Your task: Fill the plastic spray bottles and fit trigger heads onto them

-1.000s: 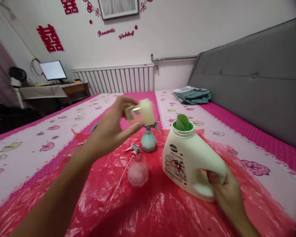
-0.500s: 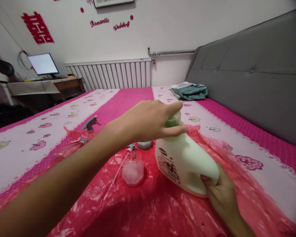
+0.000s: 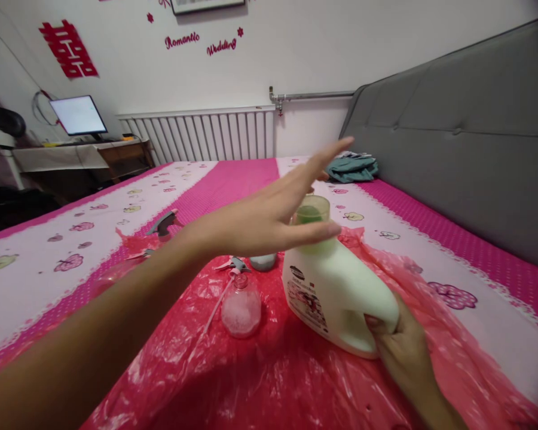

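Note:
A large pale-green detergent jug (image 3: 345,292) with a printed label stands on the red plastic sheet (image 3: 260,382). My right hand (image 3: 403,346) is wrapped round the jug's handle. Beside the translucent greenish cap (image 3: 314,209) at its top, my left hand (image 3: 287,215) has its fingers spread, the thumb crossing in front of the cap. Left of the jug is a small clear bottle (image 3: 241,310), uncapped, with foamy liquid inside. A spray nozzle (image 3: 237,266) with a long thin tube lies just behind that bottle.
Another spray head (image 3: 164,224) and a pinkish clear bottle, partly behind my left forearm, are at the left. A grey-white round object (image 3: 263,261) sits behind the small bottle. Folded clothes (image 3: 352,168) lie on the bed near the grey headboard (image 3: 457,131).
My left hand has opened from its grip round the jug's cap, its fingers now lifted and spread. The jug and my right hand have stayed in place.

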### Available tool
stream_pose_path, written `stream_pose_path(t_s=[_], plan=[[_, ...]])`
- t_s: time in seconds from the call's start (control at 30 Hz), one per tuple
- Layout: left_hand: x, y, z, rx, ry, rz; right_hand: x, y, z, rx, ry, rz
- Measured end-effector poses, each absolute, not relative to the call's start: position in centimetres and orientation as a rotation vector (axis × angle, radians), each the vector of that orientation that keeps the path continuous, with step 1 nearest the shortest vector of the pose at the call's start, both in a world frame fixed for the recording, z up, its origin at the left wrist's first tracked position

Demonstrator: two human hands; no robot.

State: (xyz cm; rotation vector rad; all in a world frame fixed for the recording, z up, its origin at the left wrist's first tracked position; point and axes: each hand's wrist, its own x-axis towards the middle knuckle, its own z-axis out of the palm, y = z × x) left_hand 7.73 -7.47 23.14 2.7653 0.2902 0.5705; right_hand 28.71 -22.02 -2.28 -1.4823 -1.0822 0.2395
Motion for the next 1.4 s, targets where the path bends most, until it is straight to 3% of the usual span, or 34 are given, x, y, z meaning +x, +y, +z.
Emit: stream_pose_path(t_s=[0.13, 0.4, 0.6, 0.8, 1.0, 1.3, 1.4], plan=[[8.4, -7.4, 22.4, 2.869, 0.490, 0.766, 28.7, -22.0, -2.1, -1.476, -1.080, 0.240], [7.6, -7.8, 24.5, 2.764, 0.182, 0.397, 28.5, -22.0, -1.7, -1.460, -1.089, 0.235], [8.1, -8.1, 22.9, 2.908, 0.506, 0.727, 28.4, -22.0, -1.2, -1.435, -1.096, 0.224], [8.4, -7.5, 22.6, 2.980, 0.476, 0.604, 28.5, -21.9, -1.2, -1.444, -1.097, 0.218], [7.6, -7.0, 22.6, 2.788, 0.293, 0.747, 28.5, -21.9, -1.5, -1.422, -1.107, 0.236], [12.2, -8.0, 16.9, 2.040, 0.444, 1.196, 28.9, -22.1, -2.4, -1.454, -1.096, 0.193], [12.9, -7.4, 16.4, 1.976, 0.318, 1.171, 29.0, -22.0, -2.2, -1.432, -1.098, 0.194]])
